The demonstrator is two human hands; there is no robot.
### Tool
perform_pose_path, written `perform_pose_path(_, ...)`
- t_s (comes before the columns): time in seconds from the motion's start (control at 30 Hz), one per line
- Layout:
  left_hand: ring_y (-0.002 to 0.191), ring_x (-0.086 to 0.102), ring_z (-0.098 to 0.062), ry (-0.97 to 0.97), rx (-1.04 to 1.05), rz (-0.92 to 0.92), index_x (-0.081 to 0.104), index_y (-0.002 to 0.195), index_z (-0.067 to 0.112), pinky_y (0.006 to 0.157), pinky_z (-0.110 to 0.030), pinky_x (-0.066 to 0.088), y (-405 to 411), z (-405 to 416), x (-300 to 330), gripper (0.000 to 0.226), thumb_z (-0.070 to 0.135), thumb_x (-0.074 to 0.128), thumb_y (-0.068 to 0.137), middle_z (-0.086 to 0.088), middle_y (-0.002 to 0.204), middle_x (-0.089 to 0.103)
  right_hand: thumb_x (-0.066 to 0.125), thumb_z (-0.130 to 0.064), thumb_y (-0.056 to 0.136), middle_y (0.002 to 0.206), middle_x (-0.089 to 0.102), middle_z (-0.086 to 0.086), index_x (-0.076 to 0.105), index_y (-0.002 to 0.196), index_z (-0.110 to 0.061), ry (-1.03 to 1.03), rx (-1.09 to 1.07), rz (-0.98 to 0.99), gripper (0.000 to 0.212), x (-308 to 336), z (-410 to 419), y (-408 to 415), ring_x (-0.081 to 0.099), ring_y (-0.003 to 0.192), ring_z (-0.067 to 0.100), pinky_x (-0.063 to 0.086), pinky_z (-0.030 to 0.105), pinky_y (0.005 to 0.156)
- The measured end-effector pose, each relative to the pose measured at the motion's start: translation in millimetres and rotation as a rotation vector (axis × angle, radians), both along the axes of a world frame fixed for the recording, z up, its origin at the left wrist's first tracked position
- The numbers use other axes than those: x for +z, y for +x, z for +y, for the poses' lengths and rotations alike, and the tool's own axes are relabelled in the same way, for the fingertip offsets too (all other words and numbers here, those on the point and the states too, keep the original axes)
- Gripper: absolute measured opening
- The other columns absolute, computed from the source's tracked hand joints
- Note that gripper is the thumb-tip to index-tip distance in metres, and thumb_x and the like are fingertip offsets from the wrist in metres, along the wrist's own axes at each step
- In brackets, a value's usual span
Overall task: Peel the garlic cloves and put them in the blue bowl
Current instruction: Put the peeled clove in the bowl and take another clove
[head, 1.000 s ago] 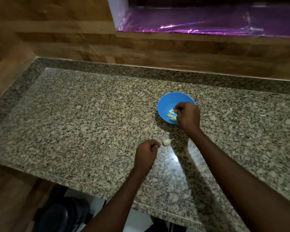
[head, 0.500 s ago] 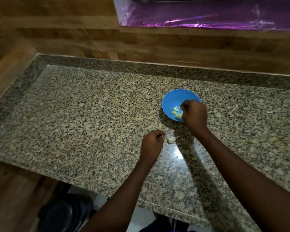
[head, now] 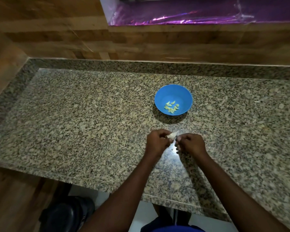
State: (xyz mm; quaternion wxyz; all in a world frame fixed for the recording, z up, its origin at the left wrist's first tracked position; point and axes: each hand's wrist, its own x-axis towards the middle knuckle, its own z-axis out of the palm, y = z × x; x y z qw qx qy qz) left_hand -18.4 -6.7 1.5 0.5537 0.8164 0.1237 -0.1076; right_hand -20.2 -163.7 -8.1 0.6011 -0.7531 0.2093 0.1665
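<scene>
The right hand [head: 190,143] left the blue bowl [head: 173,99], now apparently pinching the garlic clove [head: 222,135] beside the left hand [head: 157,141].

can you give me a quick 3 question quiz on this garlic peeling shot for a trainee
1. True or false: the blue bowl already holds peeled cloves.
2. Which hand holds the garlic piece? A) left hand B) right hand C) neither
3. Fill in: the bowl stands on the granite ____, beyond both hands.

Key: 1 true. 2 A, the left hand pinches it; the right hand's fingers are curled close beside it, contact unclear. 3 counter.
</scene>
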Motion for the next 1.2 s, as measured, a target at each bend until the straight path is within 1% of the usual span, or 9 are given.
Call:
perform_pose_path(0.13, 0.064, 0.071, -0.015, -0.300, 0.054, 0.134, 0.075, 0.106, -0.001, 0.068, -0.035, 0.061, -8, -6, 2, 0.020, -0.002, 0.072, 0.086, -0.016, 0.083, 0.075, 0.069, -0.002, 0.090, 0.067, 0.067, 0.027, 0.073, 0.084, 0.001, 0.165, -0.056, 0.001, 0.007, 3, -3, 1, 0.065, 0.063, 0.039, 0.058, 0.064, 0.068)
perform_pose_path(0.27, 0.059, 0.068, -0.012, -0.399, 0.055, 0.151, 0.074, 0.106, -0.001, 0.059, -0.025, 0.057, -10, -5, 4, 0.018, 0.001, 0.072, 0.088, -0.006, 0.073, 0.074, 0.070, -0.003, 0.090, 0.066, 0.067, 0.022, 0.072, 0.092, 0.006, 0.267, -0.007, 0.009, 0.010, 6, -14, 1, 0.065, 0.065, 0.036, 0.058, 0.062, 0.072)
perform_pose_path(0.4, 0.069, 0.071, -0.018, -0.490, 0.051, 0.155, 0.071, 0.111, -0.007, 0.072, -0.024, 0.061, -9, -7, 8, 0.022, -0.003, 0.069, 0.089, -0.017, 0.086, 0.074, 0.067, -0.002, 0.090, 0.071, 0.068, 0.019, 0.072, 0.090, 0.002, 0.354, 0.020, 0.046, 0.006, 18, -20, 3, 0.063, 0.056, 0.021, 0.060, 0.041, 0.065)
perform_pose_path(0.5, 0.072, 0.071, -0.019, -0.519, 0.042, 0.139, 0.070, 0.113, -0.008, 0.071, -0.023, 0.060, -10, -8, 12, 0.024, -0.003, 0.069, 0.089, -0.021, 0.091, 0.073, 0.069, -0.003, 0.089, 0.077, 0.070, 0.021, 0.073, 0.092, 0.003, 0.384, 0.020, 0.053, 0.008, 24, -23, 4, 0.064, 0.058, 0.021, 0.058, 0.031, 0.064)
perform_pose_path(0.67, 0.074, 0.072, -0.024, -0.507, 0.043, 0.109, 0.073, 0.110, -0.005, 0.070, -0.025, 0.060, -9, -8, 19, 0.023, -0.003, 0.072, 0.087, -0.023, 0.094, 0.075, 0.068, -0.001, 0.089, 0.081, 0.071, 0.023, 0.073, 0.097, 0.005, 0.396, 0.027, 0.075, 0.011, 30, -25, 7, 0.065, 0.061, 0.023, 0.058, 0.030, 0.062)
perform_pose_path(0.8, 0.071, 0.073, -0.025, -0.450, 0.027, 0.067, 0.077, 0.100, 0.003, 0.070, -0.028, 0.061, -11, -9, 24, 0.020, -0.002, 0.078, 0.081, -0.017, 0.087, 0.077, 0.069, 0.002, 0.085, 0.078, 0.071, 0.024, 0.074, 0.086, 0.001, 0.305, 0.028, 0.054, 0.005, 32, -24, 10, 0.066, 0.061, 0.026, 0.055, 0.033, 0.066)
perform_pose_path(0.9, 0.080, 0.075, -0.031, -0.439, 0.019, 0.049, 0.079, 0.097, 0.008, 0.081, -0.040, 0.061, -11, -10, 24, 0.020, 0.000, 0.080, 0.079, -0.015, 0.089, 0.077, 0.062, 0.006, 0.083, 0.068, 0.067, 0.022, 0.069, 0.077, 0.001, 0.260, -0.033, 0.040, 0.010, 34, -16, 10, 0.061, 0.053, 0.024, 0.053, 0.028, 0.055)
perform_pose_path(1.13, 0.073, 0.072, -0.026, -0.473, 0.037, 0.078, 0.076, 0.104, 0.001, 0.074, -0.031, 0.062, -9, -5, 30, 0.019, -0.001, 0.075, 0.084, -0.017, 0.086, 0.076, 0.065, 0.004, 0.089, 0.073, 0.068, 0.023, 0.068, 0.090, 0.007, 0.256, -0.060, 0.030, 0.004, 38, -7, 7, 0.064, 0.055, 0.023, 0.054, 0.026, 0.052)
perform_pose_path(1.2, 0.072, 0.070, -0.026, -0.439, 0.057, 0.112, 0.076, 0.104, 0.004, 0.074, -0.038, 0.061, -7, -1, 23, 0.018, 0.002, 0.074, 0.086, -0.019, 0.088, 0.076, 0.069, 0.002, 0.088, 0.073, 0.067, 0.021, 0.067, 0.090, 0.009, 0.219, -0.095, 0.038, 0.007, 35, -9, 7, 0.062, 0.055, 0.023, 0.056, 0.028, 0.053)
